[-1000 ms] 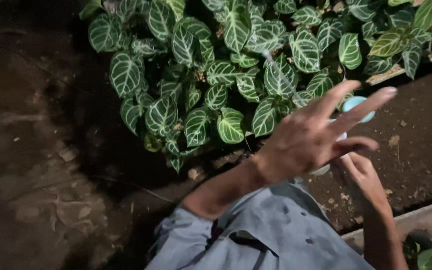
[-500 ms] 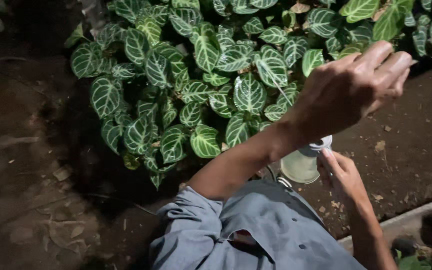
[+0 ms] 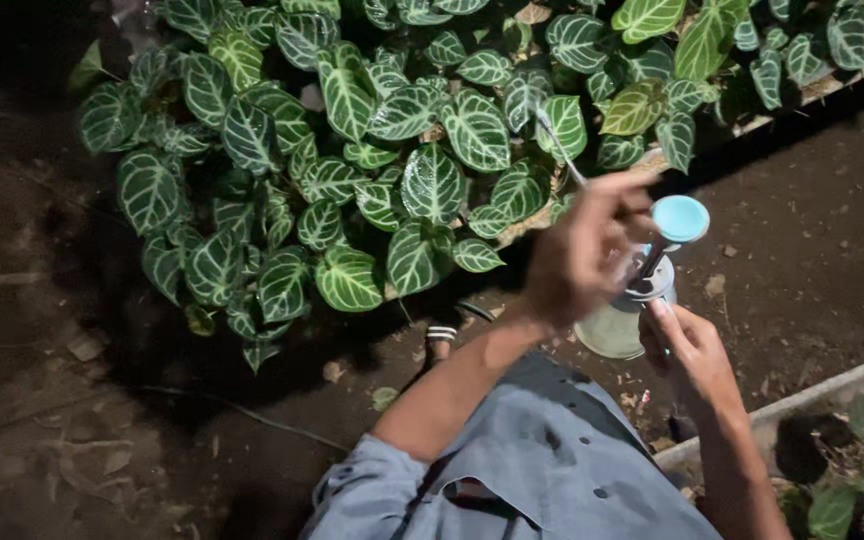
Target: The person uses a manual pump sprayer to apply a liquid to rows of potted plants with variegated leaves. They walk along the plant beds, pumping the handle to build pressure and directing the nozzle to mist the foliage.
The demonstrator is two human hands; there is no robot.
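Note:
My right hand (image 3: 694,358) grips the side of a small translucent pump sprayer bottle (image 3: 614,326), held low over dark soil. A round light-blue pump knob (image 3: 680,218) stands up from the bottle's top. My left hand (image 3: 580,262) is curled at the top of the sprayer, beside the pump stem. It is closed on a thin silvery spray wand (image 3: 560,150) that slants up and left towards the leaves. A grey-blue shirt (image 3: 542,470) fills the bottom middle.
A dense bed of dark green leaves with white veins (image 3: 372,150) covers the upper left and middle. Bare dark soil (image 3: 812,240) lies to the right and left. A concrete edging (image 3: 812,392) with a small plant runs along the lower right. A sandalled foot (image 3: 442,336) shows below the leaves.
My left hand was spread open above the plants; it has dropped and closed at the sprayer's top, on the wand. The blue knob now shows, and the view has shifted.

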